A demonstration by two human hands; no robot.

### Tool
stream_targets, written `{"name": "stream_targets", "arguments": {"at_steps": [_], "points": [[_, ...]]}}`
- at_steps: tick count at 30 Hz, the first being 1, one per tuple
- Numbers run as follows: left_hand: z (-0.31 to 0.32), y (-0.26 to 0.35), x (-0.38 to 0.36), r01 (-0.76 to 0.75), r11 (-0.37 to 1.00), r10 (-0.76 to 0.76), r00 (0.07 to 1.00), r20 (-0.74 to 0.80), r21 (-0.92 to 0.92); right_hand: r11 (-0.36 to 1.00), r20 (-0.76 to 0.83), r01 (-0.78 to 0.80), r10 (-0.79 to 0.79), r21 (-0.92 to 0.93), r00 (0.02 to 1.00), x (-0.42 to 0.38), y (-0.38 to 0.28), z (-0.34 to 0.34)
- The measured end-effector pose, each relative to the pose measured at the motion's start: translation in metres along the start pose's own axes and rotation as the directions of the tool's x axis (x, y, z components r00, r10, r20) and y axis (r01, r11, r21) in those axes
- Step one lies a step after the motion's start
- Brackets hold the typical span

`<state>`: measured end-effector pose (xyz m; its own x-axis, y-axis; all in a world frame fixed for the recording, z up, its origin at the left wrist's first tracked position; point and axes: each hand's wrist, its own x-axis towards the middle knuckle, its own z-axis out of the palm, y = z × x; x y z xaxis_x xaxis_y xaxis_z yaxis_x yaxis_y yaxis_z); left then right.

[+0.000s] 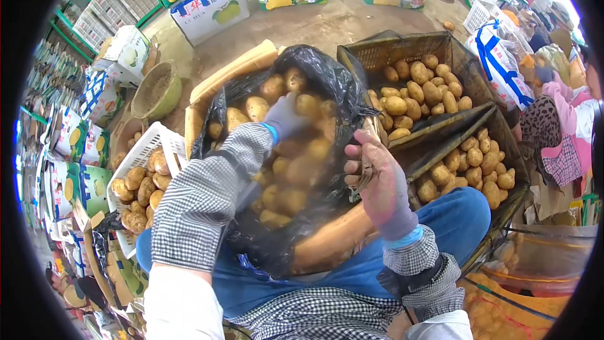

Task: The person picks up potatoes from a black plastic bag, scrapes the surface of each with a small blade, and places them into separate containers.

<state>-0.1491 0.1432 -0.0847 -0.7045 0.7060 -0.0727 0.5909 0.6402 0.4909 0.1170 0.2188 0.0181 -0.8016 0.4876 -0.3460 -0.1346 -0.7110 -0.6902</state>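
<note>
Between my knees stands a cardboard box lined with a black plastic bag and filled with potatoes. My gloved left hand reaches in among the potatoes near the back of the bag; motion blur and the potatoes hide its fingers. To the right, by the bag's edge, my gloved right hand is raised palm up with its fingers curled in. A thin brownish bit shows at those fingers, too small to name. Both forearms wear checked sleeves.
Two black-lined crates of potatoes stand on the right. On the left are a white basket of potatoes and a green tub. Printed cartons line the back. A person in pink is at far right, near an orange mesh sack.
</note>
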Motion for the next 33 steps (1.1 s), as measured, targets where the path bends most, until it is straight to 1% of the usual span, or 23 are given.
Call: {"name": "stream_targets", "arguments": {"at_steps": [1,4,5,8,9,11,12,14,15,16,18,19,21,22,23,24,25,27,30,33], "points": [[-0.001,0.011,-0.005,0.035,0.997,-0.037,0.999,0.025,0.064,1.000,-0.002,-0.015,0.015,0.013,1.000,0.002,0.003,0.001],[0.005,0.027,-0.001,0.191,0.981,-0.191,0.981,-0.028,-0.015,0.999,-0.001,-0.024,0.024,-0.022,1.000,0.004,0.006,0.002],[0.007,0.022,0.001,0.146,0.989,-0.147,0.989,-0.024,-0.037,1.000,-0.010,-0.009,0.009,-0.020,1.000,0.004,0.007,0.003],[-0.018,0.028,-0.028,-0.108,0.992,0.116,0.984,-0.138,0.063,0.998,-0.056,0.016,-0.020,-0.059,0.998,0.007,0.007,0.002],[-0.027,0.028,-0.042,-0.225,0.973,0.229,0.953,-0.196,0.043,0.997,-0.059,0.008,-0.013,-0.083,0.998,0.007,0.008,0.005],[-0.061,0.046,-0.082,-0.370,0.928,0.368,0.895,-0.252,0.044,0.991,-0.061,-0.021,0.013,-0.132,0.998,0.004,0.011,0.013],[-0.078,0.056,-0.104,-0.431,0.901,0.425,0.861,-0.280,0.042,0.987,-0.020,-0.098,0.096,-0.124,0.995,0.003,0.013,0.018],[-0.107,0.072,-0.143,-0.560,0.812,0.580,0.746,-0.326,0.163,0.960,0.062,-0.249,0.259,-0.129,0.964,0.003,0.016,0.026],[-0.111,0.074,-0.155,-0.588,0.795,0.598,0.718,-0.357,0.148,0.943,0.154,-0.309,0.325,-0.122,0.933,0.007,0.026,0.025],[-0.114,0.076,-0.168,-0.616,0.776,0.614,0.688,-0.387,0.136,0.941,0.261,-0.328,0.337,-0.080,0.904,0.005,0.034,0.025],[-0.110,0.074,-0.185,-0.621,0.782,0.530,0.705,-0.471,-0.048,0.929,0.453,-0.370,0.329,0.002,0.828,-0.001,0.043,0.028],[-0.109,0.071,-0.192,-0.579,0.814,0.504,0.739,-0.447,-0.039,0.894,0.491,-0.439,0.342,0.093,0.801,0.003,0.049,0.022],[-0.121,0.079,-0.206,-0.394,0.884,0.325,0.905,-0.275,-0.252,0.951,0.439,-0.308,0.267,0.023,0.858,-0.008,0.044,0.035],[-0.124,0.081,-0.213,-0.277,0.897,0.233,0.958,-0.165,-0.345,0.969,0.413,-0.245,0.230,-0.017,0.881,-0.012,0.042,0.042],[-0.100,0.054,-0.214,-0.356,0.845,0.275,0.929,-0.246,-0.399,0.971,0.434,-0.237,0.226,-0.029,0.872,-0.011,0.045,0.038],[-0.098,0.050,-0.216,-0.351,0.812,0.280,0.935,-0.217,-0.465,0.972,0.457,-0.232,0.225,-0.042,0.860,-0.008,0.047,0.032],[-0.099,0.046,-0.215,-0.343,0.778,0.287,0.939,-0.188,-0.527,0.972,0.483,-0.228,0.225,-0.053,0.846,-0.006,0.049,0.030],[-0.096,0.035,-0.213,-0.324,0.678,0.298,0.942,-0.156,-0.660,0.974,0.471,-0.207,0.227,-0.095,0.852,-0.009,0.049,0.034],[-0.091,0.028,-0.212,-0.298,0.597,0.292,0.946,-0.144,-0.745,0.972,0.476,-0.181,0.232,-0.150,0.849,-0.005,0.051,0.032],[-0.092,0.026,-0.211,-0.201,0.454,0.236,0.967,-0.100,-0.868,0.973,0.475,-0.154,0.219,-0.174,0.853,-0.001,0.056,0.029]]}}
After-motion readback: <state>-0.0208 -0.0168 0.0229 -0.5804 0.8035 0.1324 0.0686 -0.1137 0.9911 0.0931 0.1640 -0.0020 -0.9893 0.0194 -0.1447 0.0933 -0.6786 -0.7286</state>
